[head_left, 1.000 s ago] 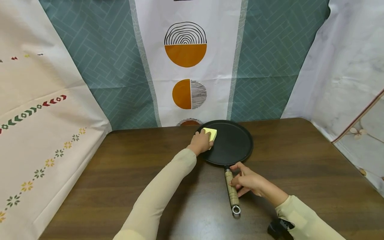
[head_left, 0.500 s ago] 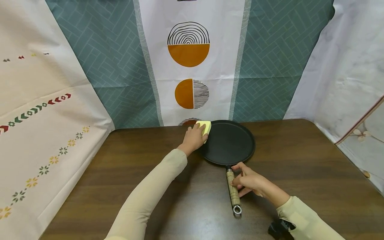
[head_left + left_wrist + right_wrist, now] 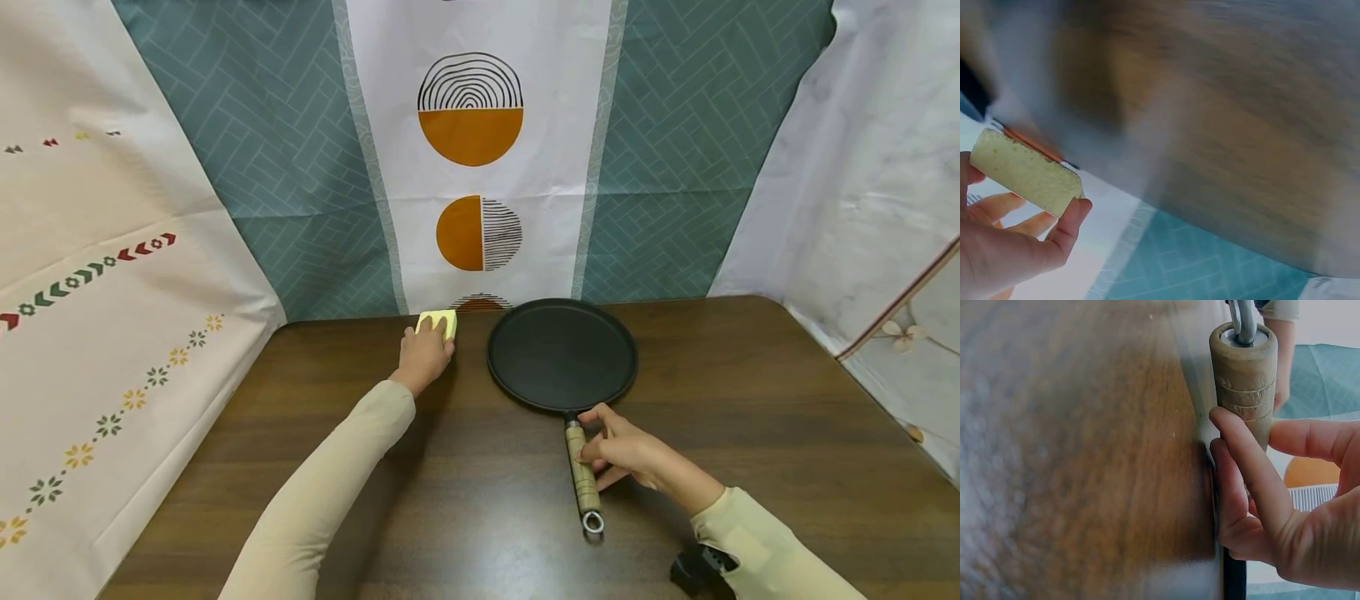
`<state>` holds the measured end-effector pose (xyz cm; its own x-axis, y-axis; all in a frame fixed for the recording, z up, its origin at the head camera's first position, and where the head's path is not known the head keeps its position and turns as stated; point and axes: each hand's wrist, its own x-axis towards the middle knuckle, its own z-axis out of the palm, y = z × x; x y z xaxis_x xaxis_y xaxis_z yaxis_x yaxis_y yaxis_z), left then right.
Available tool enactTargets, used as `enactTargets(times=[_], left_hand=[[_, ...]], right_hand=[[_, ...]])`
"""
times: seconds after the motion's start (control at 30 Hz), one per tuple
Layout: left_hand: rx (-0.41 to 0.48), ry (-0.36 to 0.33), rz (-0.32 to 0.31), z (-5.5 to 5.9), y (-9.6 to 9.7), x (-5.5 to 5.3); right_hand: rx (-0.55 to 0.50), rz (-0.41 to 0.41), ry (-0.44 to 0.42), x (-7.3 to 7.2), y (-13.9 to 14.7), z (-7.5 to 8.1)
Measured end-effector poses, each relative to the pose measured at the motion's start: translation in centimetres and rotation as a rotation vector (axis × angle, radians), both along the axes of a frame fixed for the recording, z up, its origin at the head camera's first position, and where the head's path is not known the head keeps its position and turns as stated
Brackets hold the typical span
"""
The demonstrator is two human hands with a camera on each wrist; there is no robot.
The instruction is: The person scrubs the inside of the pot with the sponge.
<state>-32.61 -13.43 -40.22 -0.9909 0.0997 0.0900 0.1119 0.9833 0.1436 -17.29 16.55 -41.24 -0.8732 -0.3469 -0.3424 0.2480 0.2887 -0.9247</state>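
A round black flat pan [image 3: 562,354] lies at the back middle of the table, its wooden handle [image 3: 582,471] pointing toward me. My right hand [image 3: 626,454] grips that handle from the right side; in the right wrist view, thumb and fingers [image 3: 1254,469] stand on either side of the wood, below the metal hanging ring [image 3: 1244,322]. Left of the pan, near the table's back edge, my left hand [image 3: 425,354] holds a pale yellow sponge [image 3: 442,321]. The left wrist view shows the sponge [image 3: 1029,172] pinched between thumb and fingertips, its porous side facing the camera.
The brown wooden table [image 3: 420,508] ends at a curtain [image 3: 315,167] with orange and black half circles. A cream embroidered cloth [image 3: 135,333] hangs at the left, a white marbled cloth [image 3: 862,183] at the right. A black device [image 3: 697,571] sits at my right wrist.
My left hand has moved left with the sponge, from over the pan's left part to beyond its rim. The pan and my right hand have stayed in place.
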Motion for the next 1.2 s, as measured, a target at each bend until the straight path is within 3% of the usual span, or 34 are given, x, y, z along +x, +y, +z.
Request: enactTargets(times=[0.27,0.57,0.9,1.07,1.2], left_hand=[[-0.012,-0.033,0.039,-0.8,-2.5,0.5],[-0.047,-0.042,0.034,-2.4,-3.4,1.0],[-0.053,-0.060,0.039,-2.5,-3.3,1.1],[-0.051,-0.099,0.071,-2.7,-3.5,1.2],[-0.033,-0.059,0.075,-2.5,-3.5,1.5]], right_hand=[[0.005,-0.002,-0.002,-0.1,0.1,0.1],[-0.003,0.003,-0.011,0.3,0.2,-0.1],[0.019,0.016,0.002,0.1,0.4,0.2],[0.035,0.071,0.020,-0.1,0.6,0.2],[0.112,0.125,0.067,-0.3,1.0,0.7]])
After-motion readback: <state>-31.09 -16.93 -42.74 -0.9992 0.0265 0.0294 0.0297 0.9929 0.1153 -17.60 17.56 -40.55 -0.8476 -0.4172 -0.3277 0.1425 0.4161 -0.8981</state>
